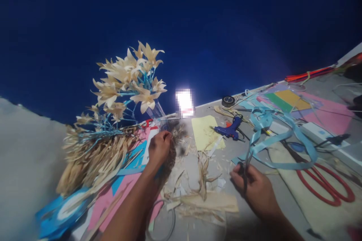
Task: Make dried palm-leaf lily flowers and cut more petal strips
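The right hand [258, 192] is wrapped around a small pair of scissors [245, 175], and the blades point up and away. The blue ribbon [283, 165] lies in loose loops on the right side of the tabletop [206, 110], close to the blades. I cannot tell if they touch. The left hand [160, 148] has its fingers curled in, near the bottom of a clear vase [156, 111]. I cannot see if it holds anything. Pale flowers [127, 69] with blue stems spread out on the left, above a heap of dry strips [85, 160].

I think the scissors need a firm but soft grip, with the tips well away from the other hand. The loops should be pushed aside, because they could get caught in the blades. The vase looks light, so bumps could tip it. The glue gun [229, 130] sits near the yellow paper [204, 131] and might be hot, so its tip is best not touched
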### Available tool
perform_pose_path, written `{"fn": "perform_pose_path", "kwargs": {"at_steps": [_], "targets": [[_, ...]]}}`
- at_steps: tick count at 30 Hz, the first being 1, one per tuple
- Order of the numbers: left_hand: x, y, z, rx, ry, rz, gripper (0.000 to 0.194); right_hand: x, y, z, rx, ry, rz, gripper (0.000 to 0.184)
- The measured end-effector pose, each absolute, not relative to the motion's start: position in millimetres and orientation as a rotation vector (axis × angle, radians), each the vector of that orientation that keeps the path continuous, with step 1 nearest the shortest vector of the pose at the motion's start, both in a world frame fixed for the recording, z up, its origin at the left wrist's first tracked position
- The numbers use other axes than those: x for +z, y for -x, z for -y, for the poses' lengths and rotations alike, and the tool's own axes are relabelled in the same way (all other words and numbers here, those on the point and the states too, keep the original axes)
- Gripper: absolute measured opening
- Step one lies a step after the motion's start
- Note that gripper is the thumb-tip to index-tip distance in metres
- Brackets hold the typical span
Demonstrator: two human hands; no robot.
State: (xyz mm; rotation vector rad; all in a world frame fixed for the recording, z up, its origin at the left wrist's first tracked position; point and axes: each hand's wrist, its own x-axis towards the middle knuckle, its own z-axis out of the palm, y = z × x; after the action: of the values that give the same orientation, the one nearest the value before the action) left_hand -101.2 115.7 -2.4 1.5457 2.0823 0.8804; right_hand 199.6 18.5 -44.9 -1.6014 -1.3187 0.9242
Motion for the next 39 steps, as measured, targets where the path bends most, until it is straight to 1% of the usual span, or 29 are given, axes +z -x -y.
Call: {"fn": "perform_pose_path", "kwargs": {"at_steps": [4,9,12,18,22,24,27,31,36,39], "targets": [[12.3,107.3,-76.6,0.766,-1.593,-1.948,0.031,-43.1,-208.2,-15.6,0.860,1.641,1.232,0.030],[18.6,109.2,-27.3,0.777,-1.602,-1.925,0.020,-38.9,-212.7,-12.8,0.863,1.578,1.230,0.025],[18.4,111.3,-0.1,0.785,-1.539,-1.940,0.022,-39.1,-210.9,-11.9,0.826,1.577,1.267,0.024],[12.3,113.7,39.5,0.707,-1.452,-1.904,0.023,-40.0,-201.9,-8.5,0.872,1.518,1.433,0.023],[6.8,112.7,51.6,0.617,-1.643,-1.726,0.025,-39.3,-195.2,-6.6,0.837,1.539,1.522,0.022],[3.8,110.0,54.2,0.534,-1.797,-1.694,0.020,-40.0,-193.2,-5.9,0.809,1.559,1.562,0.021],[-1.2,103.3,56.0,0.373,-1.979,-1.734,0.014,-40.7,-191.8,-4.5,0.879,1.563,1.575,0.021],[-7.5,96.0,56.8,0.279,-2.061,-1.811,0.016,-36.4,-190.5,-2.5,0.917,1.554,1.535,0.023],[-13.5,98.2,56.7,0.339,-2.103,-1.775,0.024,-22.3,-185.9,-5.1,1.091,1.510,1.462,0.022],[-9.7,98.3,57.7,0.530,-2.047,-1.739,0.028,-13.3,-175.3,-6.6,1.237,1.459,1.473,0.023]]}}
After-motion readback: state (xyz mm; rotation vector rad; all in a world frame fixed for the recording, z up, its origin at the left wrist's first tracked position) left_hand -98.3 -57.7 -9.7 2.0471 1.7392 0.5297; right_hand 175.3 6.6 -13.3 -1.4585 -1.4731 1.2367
